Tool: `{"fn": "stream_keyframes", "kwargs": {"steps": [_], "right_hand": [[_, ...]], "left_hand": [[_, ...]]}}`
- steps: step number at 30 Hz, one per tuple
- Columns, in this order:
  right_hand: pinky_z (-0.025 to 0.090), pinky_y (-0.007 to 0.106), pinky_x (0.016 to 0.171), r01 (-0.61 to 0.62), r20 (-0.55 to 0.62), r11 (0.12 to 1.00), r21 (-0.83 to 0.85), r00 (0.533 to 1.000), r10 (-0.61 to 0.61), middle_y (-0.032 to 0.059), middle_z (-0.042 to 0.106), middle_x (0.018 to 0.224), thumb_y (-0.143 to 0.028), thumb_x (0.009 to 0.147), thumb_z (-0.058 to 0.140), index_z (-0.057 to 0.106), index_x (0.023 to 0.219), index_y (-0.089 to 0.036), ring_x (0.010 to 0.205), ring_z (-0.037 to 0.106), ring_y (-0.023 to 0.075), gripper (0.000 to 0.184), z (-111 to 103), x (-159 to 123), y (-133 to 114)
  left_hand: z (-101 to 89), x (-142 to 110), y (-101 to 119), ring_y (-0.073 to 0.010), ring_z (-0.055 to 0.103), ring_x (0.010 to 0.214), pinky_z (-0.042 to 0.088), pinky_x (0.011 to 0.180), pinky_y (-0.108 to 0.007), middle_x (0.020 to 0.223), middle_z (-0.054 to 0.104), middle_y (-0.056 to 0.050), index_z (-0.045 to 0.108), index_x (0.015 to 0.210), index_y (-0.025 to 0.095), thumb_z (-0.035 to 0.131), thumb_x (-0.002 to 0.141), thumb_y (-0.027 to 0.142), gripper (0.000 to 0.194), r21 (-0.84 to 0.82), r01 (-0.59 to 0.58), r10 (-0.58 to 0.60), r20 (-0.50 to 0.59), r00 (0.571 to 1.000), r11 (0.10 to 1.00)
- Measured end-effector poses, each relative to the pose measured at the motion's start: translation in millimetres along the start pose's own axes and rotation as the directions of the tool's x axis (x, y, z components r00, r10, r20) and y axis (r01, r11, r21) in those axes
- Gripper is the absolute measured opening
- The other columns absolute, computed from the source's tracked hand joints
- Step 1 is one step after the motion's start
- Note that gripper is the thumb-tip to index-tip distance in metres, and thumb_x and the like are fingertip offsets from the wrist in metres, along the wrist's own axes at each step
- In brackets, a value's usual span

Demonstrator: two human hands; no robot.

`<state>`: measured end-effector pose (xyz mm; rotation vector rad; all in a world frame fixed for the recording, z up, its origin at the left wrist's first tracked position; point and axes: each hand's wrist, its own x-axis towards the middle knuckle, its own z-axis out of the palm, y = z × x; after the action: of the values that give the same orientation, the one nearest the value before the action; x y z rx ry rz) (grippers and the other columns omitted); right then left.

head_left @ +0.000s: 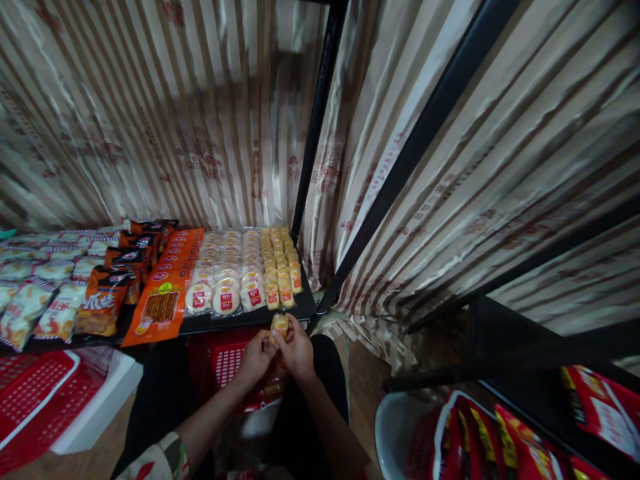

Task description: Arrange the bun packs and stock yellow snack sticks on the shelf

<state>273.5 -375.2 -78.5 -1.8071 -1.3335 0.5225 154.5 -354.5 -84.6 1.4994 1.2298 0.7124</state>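
Observation:
Both hands meet in front of the black shelf (210, 325), just below its front edge. Between their fingertips is a small yellow snack packet (280, 325) in clear wrapping. My left hand (256, 358) pinches it from the left, and my right hand (299, 350) grips it from the right with the thumb in front. Right behind them on the shelf stand rows of similar yellow snack packets (285, 285). Left of those lie rows of round white crackers (227, 297) in clear wrappers with red labels.
Orange snack bags (163, 293), dark-and-orange bags (103, 300) and white snack bags (63, 310) fill the shelf's left side. Below are red baskets (227, 360). A white tub (395, 427) with red packets sits at lower right. Black posts (320, 120) and striped curtains (200, 120) stand behind.

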Motion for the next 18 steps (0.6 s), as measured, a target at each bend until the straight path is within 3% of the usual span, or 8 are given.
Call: {"fn": "stream_keyframes", "kwargs": {"steps": [3, 7, 11, 15, 18], "right_hand": [[0.047, 0.032, 0.08, 0.032, -0.051, 0.999, -0.036, 0.998, -0.033, 0.008, 0.065, 0.095, -0.039, 0.075, 0.055, 0.055, 0.115, -0.016, 0.087, 0.06, 0.0213, 0.046, 0, -3, -1], [0.048, 0.034, 0.078, 0.014, -0.128, 0.995, -0.095, 0.991, -0.026, 0.0111, 0.063, 0.095, -0.04, 0.079, 0.051, 0.057, 0.11, -0.014, 0.088, 0.061, 0.0232, 0.041, 1, -1, -2], [0.049, 0.034, 0.076, 0.027, -0.184, 0.991, -0.133, 0.981, -0.052, 0.0119, 0.06, 0.097, -0.039, 0.081, 0.048, 0.055, 0.114, -0.013, 0.087, 0.06, 0.0231, 0.043, 0, 8, -1], [0.048, 0.037, 0.081, 0.07, -0.236, 0.985, -0.159, 0.966, -0.107, 0.0135, 0.058, 0.101, -0.039, 0.083, 0.044, 0.05, 0.12, -0.012, 0.093, 0.057, 0.0244, 0.046, -3, 20, 0], [0.045, 0.041, 0.087, 0.096, -0.277, 0.98, -0.174, 0.95, -0.142, 0.0146, 0.057, 0.102, -0.039, 0.084, 0.043, 0.047, 0.122, -0.011, 0.1, 0.053, 0.0264, 0.048, -4, 28, -1]], "left_hand": [[5.3, 4, 2, -0.0135, 0.057, 0.07, 0.043, 0.067, -0.024, 0.072, 0.06, 0.001, 0.054, 0.081, 0.017, 0.048, 0.073, 0.027, 0.014, -0.016, -0.047, 0.047, -0.026, 0.999, 0.999], [11.7, 12, 5, -0.0132, 0.058, 0.069, 0.045, 0.068, -0.024, 0.073, 0.062, 0.0, 0.056, 0.081, 0.017, 0.046, 0.077, 0.025, 0.014, 0.068, -0.091, 0.093, -0.029, 0.995, 0.994], [14.9, 19, 7, -0.0139, 0.061, 0.085, 0.047, 0.081, -0.029, 0.094, 0.065, -0.004, 0.057, 0.097, 0.017, 0.046, 0.077, 0.017, 0.024, 0.146, -0.171, 0.179, -0.048, 0.983, 0.974], [14.3, 22, 15, -0.0157, 0.06, 0.092, 0.048, 0.087, -0.033, 0.101, 0.063, -0.008, 0.055, 0.108, 0.015, 0.046, 0.077, 0.015, 0.032, 0.256, -0.256, 0.291, -0.111, 0.95, 0.932], [10.4, 21, 24, -0.0173, 0.056, 0.1, 0.047, 0.092, -0.037, 0.107, 0.06, -0.009, 0.057, 0.105, 0.016, 0.042, 0.077, 0.009, 0.033, 0.396, -0.337, 0.421, -0.147, 0.895, 0.854]]}}
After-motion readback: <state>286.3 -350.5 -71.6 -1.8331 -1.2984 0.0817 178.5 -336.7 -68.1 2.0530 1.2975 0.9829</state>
